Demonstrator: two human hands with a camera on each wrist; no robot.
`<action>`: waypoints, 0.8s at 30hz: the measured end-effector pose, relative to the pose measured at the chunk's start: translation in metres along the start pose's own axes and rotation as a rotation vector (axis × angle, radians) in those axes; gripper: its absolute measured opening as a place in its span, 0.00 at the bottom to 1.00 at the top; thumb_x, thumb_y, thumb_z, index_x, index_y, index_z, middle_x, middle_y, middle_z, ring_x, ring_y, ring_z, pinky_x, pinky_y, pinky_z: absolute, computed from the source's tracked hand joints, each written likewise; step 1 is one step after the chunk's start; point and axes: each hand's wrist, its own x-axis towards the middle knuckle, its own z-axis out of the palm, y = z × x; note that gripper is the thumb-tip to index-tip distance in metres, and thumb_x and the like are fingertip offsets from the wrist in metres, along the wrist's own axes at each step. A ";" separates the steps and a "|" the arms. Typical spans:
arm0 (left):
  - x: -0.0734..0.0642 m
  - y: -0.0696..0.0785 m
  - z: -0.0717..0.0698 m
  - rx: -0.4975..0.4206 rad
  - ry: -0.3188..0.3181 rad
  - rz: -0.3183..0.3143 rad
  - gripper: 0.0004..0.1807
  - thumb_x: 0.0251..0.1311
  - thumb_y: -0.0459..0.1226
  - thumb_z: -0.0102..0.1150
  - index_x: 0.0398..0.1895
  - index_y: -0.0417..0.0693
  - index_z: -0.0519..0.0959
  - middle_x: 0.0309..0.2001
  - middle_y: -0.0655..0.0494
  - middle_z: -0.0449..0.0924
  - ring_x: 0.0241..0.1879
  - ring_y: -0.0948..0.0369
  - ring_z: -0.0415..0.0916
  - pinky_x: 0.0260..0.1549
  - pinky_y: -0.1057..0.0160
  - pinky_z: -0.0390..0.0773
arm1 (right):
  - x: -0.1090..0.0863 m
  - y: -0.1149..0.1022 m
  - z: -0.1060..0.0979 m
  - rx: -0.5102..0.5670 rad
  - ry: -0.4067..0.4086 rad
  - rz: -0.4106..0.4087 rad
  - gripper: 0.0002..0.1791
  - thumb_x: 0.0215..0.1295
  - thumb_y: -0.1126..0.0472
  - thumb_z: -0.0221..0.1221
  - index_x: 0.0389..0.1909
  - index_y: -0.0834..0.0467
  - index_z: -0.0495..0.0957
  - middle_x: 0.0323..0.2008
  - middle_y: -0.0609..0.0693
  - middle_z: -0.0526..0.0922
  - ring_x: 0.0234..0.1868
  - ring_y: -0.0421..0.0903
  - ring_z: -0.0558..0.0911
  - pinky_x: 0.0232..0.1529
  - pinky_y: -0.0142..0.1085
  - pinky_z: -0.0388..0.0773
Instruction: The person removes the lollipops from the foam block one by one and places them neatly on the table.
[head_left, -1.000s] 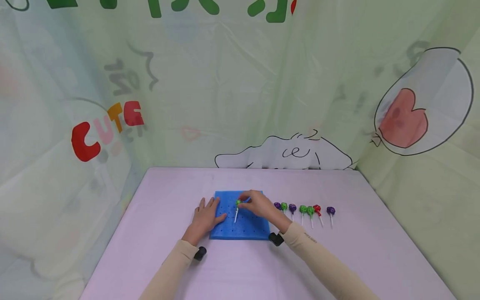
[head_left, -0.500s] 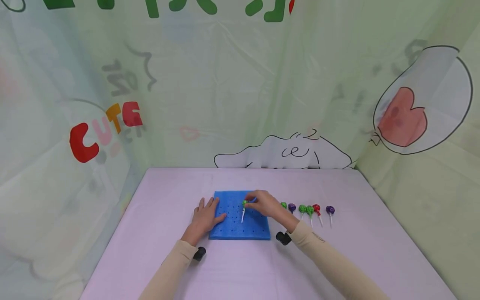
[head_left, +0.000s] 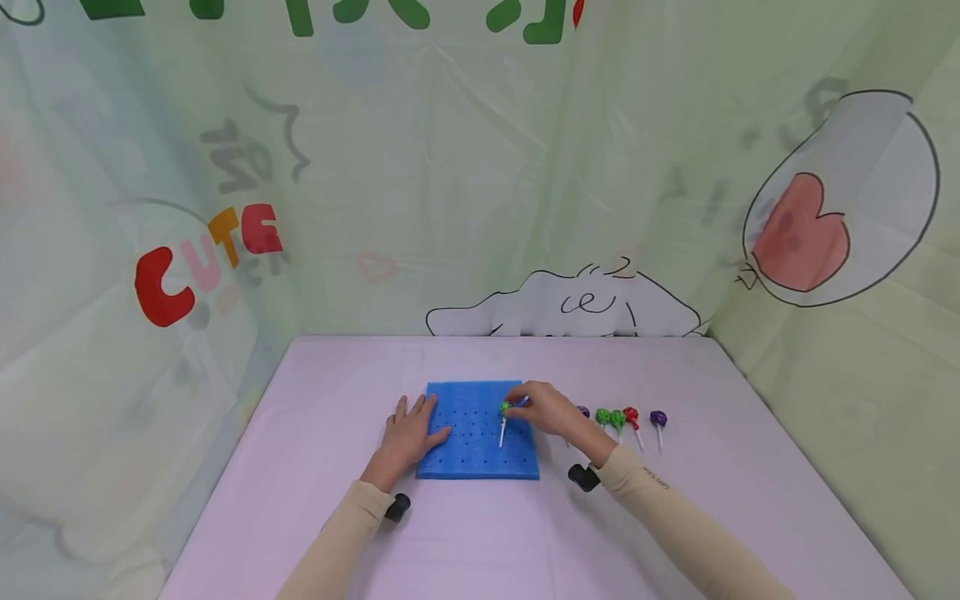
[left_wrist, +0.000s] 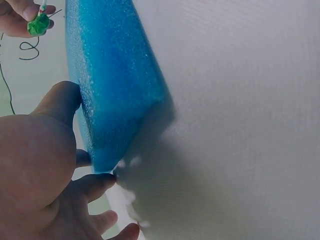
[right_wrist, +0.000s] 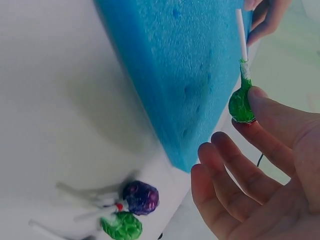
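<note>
A green-wrapped lollipop [head_left: 506,409] is pinched by its candy end between the thumb and forefinger of my right hand [head_left: 546,409]. Its white stick points down over the right part of a blue foam board [head_left: 463,458] dotted with small holes; the stick's tip looks apart from the surface. In the right wrist view the same green lollipop [right_wrist: 241,105] shows clearly, and the other fingers are loosely bent. My left hand [head_left: 407,435] rests at the board's left edge with fingers spread and the thumb on its top. The left wrist view shows that thumb [left_wrist: 62,102] against the foam [left_wrist: 115,65].
Right of the board lies a row of lollipops, among them a green one [head_left: 603,417], a red one [head_left: 631,416] and a purple one [head_left: 658,419]. My right forearm hides part of the row. A purple lollipop [right_wrist: 141,197] lies beside the board's corner. A printed curtain [head_left: 480,208] encloses the table.
My right hand has moved to the right across the board, still pinching the green lollipop. It now covers the row's nearer lollipops. The left hand has stayed at the board's edge.
</note>
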 end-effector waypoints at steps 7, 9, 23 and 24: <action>0.000 -0.001 0.001 0.009 0.003 0.007 0.41 0.69 0.54 0.56 0.77 0.42 0.59 0.76 0.37 0.59 0.77 0.33 0.46 0.70 0.31 0.57 | -0.006 0.004 -0.009 0.000 -0.013 -0.012 0.13 0.67 0.58 0.65 0.49 0.60 0.84 0.44 0.52 0.86 0.43 0.47 0.83 0.43 0.40 0.84; 0.001 -0.002 0.002 0.010 0.003 0.008 0.41 0.69 0.54 0.56 0.77 0.42 0.59 0.76 0.37 0.58 0.77 0.33 0.46 0.70 0.31 0.57 | -0.007 0.006 -0.011 0.000 -0.017 -0.014 0.13 0.67 0.59 0.65 0.49 0.60 0.84 0.43 0.52 0.86 0.43 0.47 0.82 0.42 0.39 0.84; 0.000 -0.002 0.002 -0.026 0.010 0.023 0.41 0.69 0.54 0.57 0.77 0.42 0.59 0.76 0.35 0.58 0.77 0.33 0.44 0.70 0.30 0.55 | -0.018 0.023 -0.022 -0.017 -0.004 -0.042 0.12 0.67 0.60 0.65 0.47 0.63 0.84 0.42 0.54 0.87 0.44 0.50 0.83 0.46 0.44 0.83; 0.001 -0.002 0.002 -0.017 0.005 0.018 0.41 0.69 0.53 0.57 0.77 0.42 0.59 0.76 0.36 0.57 0.78 0.33 0.44 0.70 0.30 0.55 | -0.019 0.024 -0.023 -0.020 -0.004 -0.042 0.12 0.67 0.61 0.65 0.47 0.63 0.84 0.42 0.55 0.87 0.44 0.50 0.84 0.47 0.46 0.83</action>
